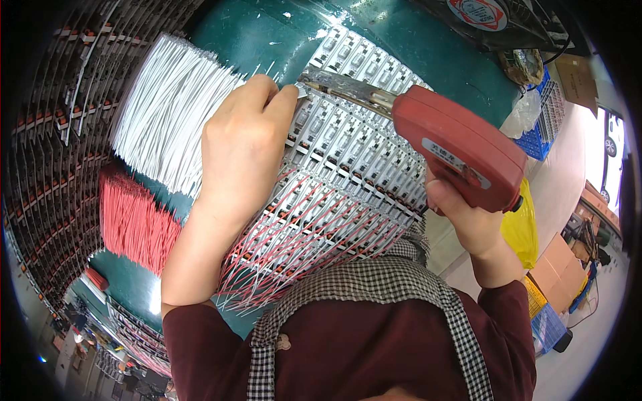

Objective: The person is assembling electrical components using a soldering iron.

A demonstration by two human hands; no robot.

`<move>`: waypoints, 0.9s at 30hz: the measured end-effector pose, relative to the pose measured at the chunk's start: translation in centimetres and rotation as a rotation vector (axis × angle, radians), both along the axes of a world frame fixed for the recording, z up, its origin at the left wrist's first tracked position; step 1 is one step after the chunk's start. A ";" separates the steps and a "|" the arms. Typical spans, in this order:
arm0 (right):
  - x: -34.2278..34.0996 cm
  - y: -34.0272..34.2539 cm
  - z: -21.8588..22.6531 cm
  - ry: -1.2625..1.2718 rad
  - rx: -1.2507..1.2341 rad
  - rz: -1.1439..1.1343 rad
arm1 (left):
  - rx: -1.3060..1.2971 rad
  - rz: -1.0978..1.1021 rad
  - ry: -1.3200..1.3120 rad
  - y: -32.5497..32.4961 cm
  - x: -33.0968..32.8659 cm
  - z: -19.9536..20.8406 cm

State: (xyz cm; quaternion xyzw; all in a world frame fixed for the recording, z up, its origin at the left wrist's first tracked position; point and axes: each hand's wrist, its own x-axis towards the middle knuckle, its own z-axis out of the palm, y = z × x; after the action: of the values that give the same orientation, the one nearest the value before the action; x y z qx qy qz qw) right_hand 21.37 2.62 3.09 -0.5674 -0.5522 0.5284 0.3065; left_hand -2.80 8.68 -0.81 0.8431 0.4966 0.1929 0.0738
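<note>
My right hand (461, 217) grips the handle of a red soldering gun (468, 137). Its long metal tip (348, 87) points left, over a panel of small circuit boards (364, 140) set in rows. Close to the end of that tip, my left hand (244, 137) is closed in a pinch. A short white end, which looks like a white wire, shows at its fingertips; the fingers hide most of it. Red and white wires (294, 240) trail from the nearer rows of boards toward my apron. Beside my left hand lies a thick bundle of white wires (164, 110).
A pile of red wires (137, 217) lies left of my forearm on the green table (468, 73). Racks of boards (50, 140) stand along the left. At right are a blue basket (538, 137), a yellow bag (521, 227) and cardboard boxes (558, 264). A black object (501, 27) sits at the back.
</note>
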 end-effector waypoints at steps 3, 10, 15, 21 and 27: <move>-0.4 0.2 0.8 0.088 -0.064 -0.031 | 0.009 -0.003 0.001 0.0 0.0 -0.1; 0.6 -0.4 0.9 0.057 -0.080 0.017 | 0.005 -0.002 -0.004 0.0 0.1 0.0; 0.7 -0.6 0.7 0.066 -0.075 -0.008 | 0.076 -0.028 -0.004 0.1 0.0 -0.3; 0.5 -0.6 0.9 0.140 -0.109 -0.053 | 0.102 -0.089 0.008 -0.1 0.9 0.0; 0.5 -0.7 1.0 0.099 -0.138 -0.052 | 0.116 -0.095 0.036 -0.2 1.3 0.1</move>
State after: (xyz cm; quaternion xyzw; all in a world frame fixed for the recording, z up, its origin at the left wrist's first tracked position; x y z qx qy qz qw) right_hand 21.89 1.97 4.09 -0.5744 -0.4837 0.5846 0.3072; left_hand -1.53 8.46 -0.76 0.8719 0.4452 0.2023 0.0246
